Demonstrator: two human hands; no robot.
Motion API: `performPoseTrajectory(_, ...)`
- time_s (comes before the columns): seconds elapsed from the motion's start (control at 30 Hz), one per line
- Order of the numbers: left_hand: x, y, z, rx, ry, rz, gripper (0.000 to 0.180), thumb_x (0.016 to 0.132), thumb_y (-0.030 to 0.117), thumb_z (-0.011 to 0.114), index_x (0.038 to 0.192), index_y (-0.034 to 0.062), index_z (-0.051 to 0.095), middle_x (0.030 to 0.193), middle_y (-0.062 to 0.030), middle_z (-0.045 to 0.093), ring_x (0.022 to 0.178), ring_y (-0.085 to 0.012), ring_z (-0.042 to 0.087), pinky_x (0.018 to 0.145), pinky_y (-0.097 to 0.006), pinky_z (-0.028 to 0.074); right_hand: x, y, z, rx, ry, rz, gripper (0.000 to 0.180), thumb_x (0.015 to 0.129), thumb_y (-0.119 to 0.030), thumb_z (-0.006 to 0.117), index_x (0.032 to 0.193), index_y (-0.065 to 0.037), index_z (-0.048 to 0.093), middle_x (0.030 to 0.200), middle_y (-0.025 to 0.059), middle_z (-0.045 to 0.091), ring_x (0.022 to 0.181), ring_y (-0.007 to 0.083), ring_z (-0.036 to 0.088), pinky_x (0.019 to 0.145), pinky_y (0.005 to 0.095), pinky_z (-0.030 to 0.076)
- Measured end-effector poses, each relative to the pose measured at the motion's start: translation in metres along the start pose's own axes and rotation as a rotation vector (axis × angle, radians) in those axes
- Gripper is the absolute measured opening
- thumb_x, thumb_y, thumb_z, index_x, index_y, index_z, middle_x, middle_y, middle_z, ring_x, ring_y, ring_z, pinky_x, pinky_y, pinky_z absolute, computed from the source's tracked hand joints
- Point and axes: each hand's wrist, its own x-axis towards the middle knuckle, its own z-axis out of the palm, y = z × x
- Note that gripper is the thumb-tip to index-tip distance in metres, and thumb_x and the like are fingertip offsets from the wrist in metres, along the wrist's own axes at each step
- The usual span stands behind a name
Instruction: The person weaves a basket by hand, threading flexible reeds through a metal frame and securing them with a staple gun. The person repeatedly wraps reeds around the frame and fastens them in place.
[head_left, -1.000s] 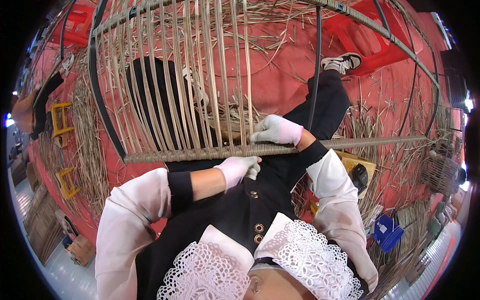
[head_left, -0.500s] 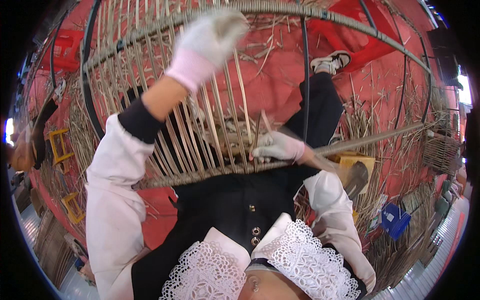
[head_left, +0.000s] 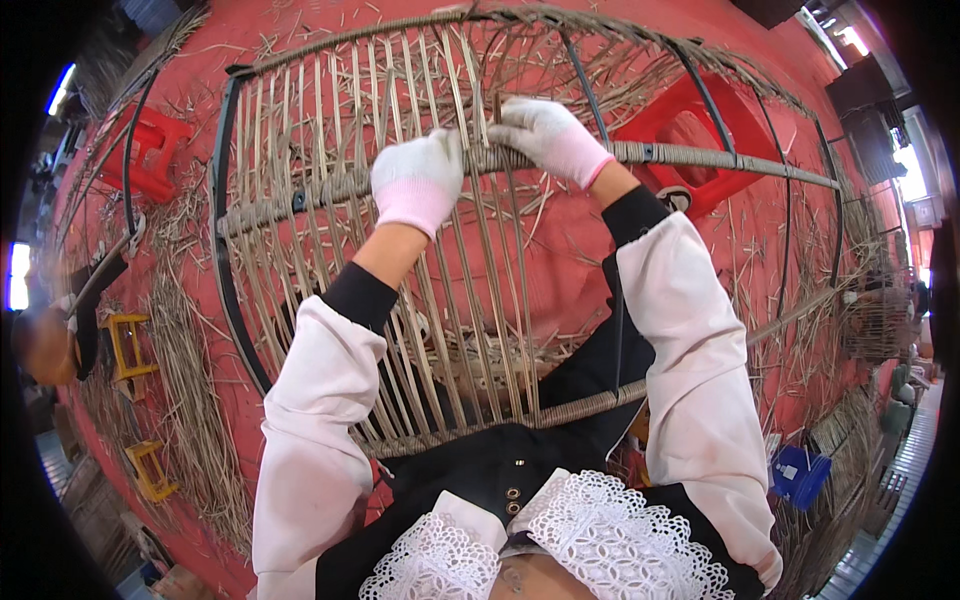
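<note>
A large woven rattan frame (head_left: 300,200) with black metal ribs stands tilted in front of me, its many thin vertical cane strands running between wrapped crossbars. My left hand (head_left: 418,178), in a white glove with a pink cuff, grips the upper wrapped crossbar (head_left: 700,160) and the strands there. My right hand (head_left: 545,135), gloved the same way, pinches a cane strand at that same bar, just to the right of the left hand. Both arms reach up in white sleeves over black cuffs.
The floor is red and strewn with loose cane strips (head_left: 190,400). A red plastic stool (head_left: 690,125) shows behind the frame, another red stool (head_left: 150,150) at the far left. Yellow stools (head_left: 125,345) stand at left beside a person's arm (head_left: 50,345). A blue box (head_left: 800,475) lies lower right.
Both hands have risen from the lower crossbar to the upper one. The right hand left the lower bar and joined the left at the top; the view tilted upward.
</note>
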Motion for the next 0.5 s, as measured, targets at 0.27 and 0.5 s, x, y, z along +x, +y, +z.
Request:
performPoseTrajectory(0.27, -0.009, -0.005, 0.010, -0.257, 0.236, 0.066, 0.024, 0.097, 0.030, 0.059, 0.094, 0.0083, 0.067, 0.092, -0.0165, 0.069, 0.080, -0.0386, 0.067, 0.069, -0.046, 0.053, 0.007, 0.006, 0.008, 0.033, -0.072, 0.155, 0.035, 0.095, -0.037, 0.062, 0.100, -0.004, 0.073, 0.096, 0.0170, 0.070, 0.094, 0.0359, 0.066, 0.083, 0.0402, 0.051)
performPoseTrajectory(0.5, -0.010, 0.005, 0.011, -0.337, 0.290, 0.542, 0.034, 0.072, 0.023, 0.081, 0.101, 0.0073, 0.072, 0.108, -0.0066, 0.069, 0.106, -0.0265, 0.059, 0.102, -0.042, 0.041, 0.030, 0.019, 0.006, -0.104, -0.302, 0.375, 0.036, 0.088, -0.040, 0.064, 0.094, -0.006, 0.075, 0.088, 0.0177, 0.071, 0.087, 0.0354, 0.068, 0.080, 0.0416, 0.052)
